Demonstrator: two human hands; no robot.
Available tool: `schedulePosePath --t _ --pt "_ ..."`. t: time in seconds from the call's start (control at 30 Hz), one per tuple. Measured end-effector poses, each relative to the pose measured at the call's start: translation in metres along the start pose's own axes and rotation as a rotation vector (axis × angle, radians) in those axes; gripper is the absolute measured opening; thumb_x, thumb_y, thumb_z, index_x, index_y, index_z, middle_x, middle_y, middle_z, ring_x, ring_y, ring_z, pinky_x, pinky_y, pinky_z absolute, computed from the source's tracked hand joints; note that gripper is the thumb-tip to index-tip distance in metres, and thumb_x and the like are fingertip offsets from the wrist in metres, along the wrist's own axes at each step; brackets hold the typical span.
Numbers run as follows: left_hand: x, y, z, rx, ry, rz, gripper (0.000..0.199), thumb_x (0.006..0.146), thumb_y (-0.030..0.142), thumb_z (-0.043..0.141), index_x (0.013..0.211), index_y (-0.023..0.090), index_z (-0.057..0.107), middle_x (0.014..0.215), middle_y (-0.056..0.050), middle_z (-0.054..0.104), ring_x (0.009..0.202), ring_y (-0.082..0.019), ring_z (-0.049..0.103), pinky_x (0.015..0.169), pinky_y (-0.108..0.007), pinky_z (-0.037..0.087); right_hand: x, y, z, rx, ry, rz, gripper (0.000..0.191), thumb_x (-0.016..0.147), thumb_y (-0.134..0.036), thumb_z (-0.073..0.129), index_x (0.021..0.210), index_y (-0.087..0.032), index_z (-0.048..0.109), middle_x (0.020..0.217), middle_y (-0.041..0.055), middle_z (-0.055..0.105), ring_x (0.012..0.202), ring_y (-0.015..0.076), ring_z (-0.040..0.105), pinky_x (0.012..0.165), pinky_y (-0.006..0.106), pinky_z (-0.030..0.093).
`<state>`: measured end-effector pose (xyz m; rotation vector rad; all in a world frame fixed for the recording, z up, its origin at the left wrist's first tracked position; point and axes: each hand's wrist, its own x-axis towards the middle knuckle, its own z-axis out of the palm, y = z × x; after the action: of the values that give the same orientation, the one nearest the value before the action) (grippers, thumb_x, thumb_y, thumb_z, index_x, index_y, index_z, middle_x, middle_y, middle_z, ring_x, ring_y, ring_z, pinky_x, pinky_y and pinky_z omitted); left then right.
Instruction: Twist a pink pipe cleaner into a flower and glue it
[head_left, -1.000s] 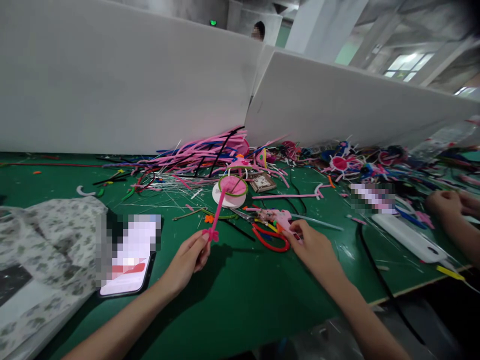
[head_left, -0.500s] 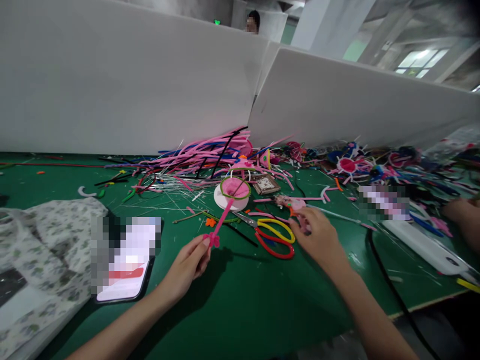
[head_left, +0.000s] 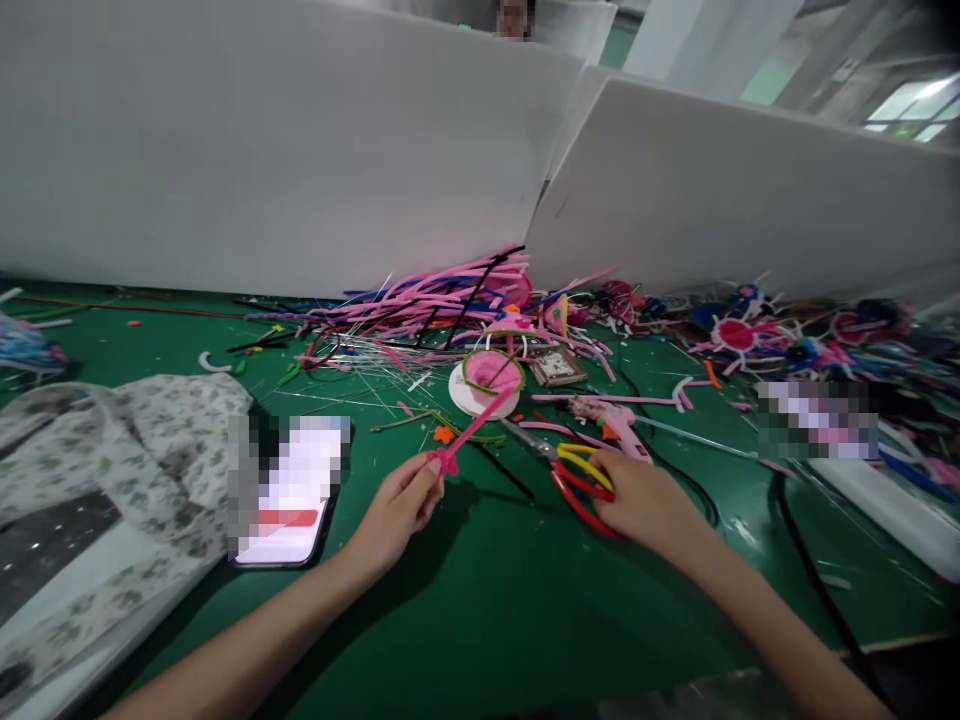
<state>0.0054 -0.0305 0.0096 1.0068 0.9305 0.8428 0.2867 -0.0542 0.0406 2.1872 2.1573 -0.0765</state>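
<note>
Pinched in my left hand (head_left: 405,500) is a pink pipe-cleaner flower (head_left: 444,461). Its fuzzy pink stem (head_left: 484,418) slants up to a pink cup-shaped piece (head_left: 491,372) with a green rim. That piece is by a white disc (head_left: 466,398). My right hand (head_left: 645,495) has its fingers around the handles of the scissors (head_left: 564,468), one yellow and one red, with the blades pointing toward the disc. Just beyond this hand lies a pink glue gun (head_left: 628,432). A small orange flower (head_left: 443,434) lies beside the pink stem.
At the left lie a phone (head_left: 292,495) and a floral cloth (head_left: 180,430). Pink pipe cleaners (head_left: 442,290) are heaped along the white partition (head_left: 300,150). Colourful craft pieces (head_left: 739,335) crowd the right back. A black cable (head_left: 806,560) crosses the right side.
My right hand has left the glue gun, now lying on the table, and has taken hold of the scissors' handles. My left hand still holds the pink flower. The view has shifted.
</note>
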Motion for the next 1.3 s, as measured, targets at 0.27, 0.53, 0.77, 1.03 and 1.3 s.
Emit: schedulePosePath --t 0.27,0.53,0.77,1.03,1.3 --pt "0.004 -0.003 -0.002 -0.032 0.005 0.032 0.032 0.083 0.046 0.049 0.070 0.017 0.050 0.049 0.007 0.035 0.042 -0.005 0.026 0.039 -0.019 0.015 -0.031 -0.025 -0.009 0.116 0.135 0.037 0.044 0.071 -0.063 0.057 0.090 -0.023 0.056 0.079 0.0037 0.071 0.069 0.0247 0.068 0.054 0.028 0.044" --pt "0.002 -0.001 -0.003 -0.011 0.004 0.075 0.034 0.084 0.048 0.048 0.076 0.016 0.053 0.052 0.007 0.038 0.043 -0.006 0.029 0.040 -0.020 0.016 -0.039 -0.073 -0.004 0.137 0.078 -0.089 0.040 0.077 -0.060 0.053 0.087 -0.022 0.055 0.080 0.0055 0.071 0.070 0.0263 0.069 0.053 0.031 0.044" --pt "0.002 -0.003 -0.004 0.072 -0.073 0.131 0.031 0.088 0.044 0.044 0.073 0.017 0.049 0.054 0.006 0.041 0.047 -0.007 0.032 0.043 -0.020 0.019 -0.030 -0.079 -0.001 0.045 0.161 -0.155 0.046 0.076 -0.065 0.052 0.088 -0.021 0.056 0.088 0.0088 0.072 0.079 0.0290 0.070 0.057 0.033 0.047" --pt "0.003 -0.007 -0.008 0.160 -0.127 0.156 0.031 0.090 0.041 0.041 0.071 0.018 0.048 0.056 0.005 0.041 0.050 -0.008 0.033 0.045 -0.021 0.022 -0.026 -0.084 -0.002 -0.015 0.120 -0.192 0.045 0.078 -0.063 0.050 0.091 -0.020 0.057 0.088 0.0095 0.072 0.079 0.0285 0.070 0.055 0.032 0.045" --pt "0.003 -0.004 -0.006 0.062 -0.136 0.109 0.032 0.086 0.047 0.045 0.072 0.018 0.047 0.052 0.007 0.037 0.045 -0.007 0.028 0.043 -0.021 0.018 -0.024 -0.091 -0.003 -0.116 0.030 -0.204 0.047 0.083 -0.061 0.044 0.083 -0.017 0.059 0.071 0.0114 0.072 0.061 0.0291 0.069 0.049 0.032 0.039"
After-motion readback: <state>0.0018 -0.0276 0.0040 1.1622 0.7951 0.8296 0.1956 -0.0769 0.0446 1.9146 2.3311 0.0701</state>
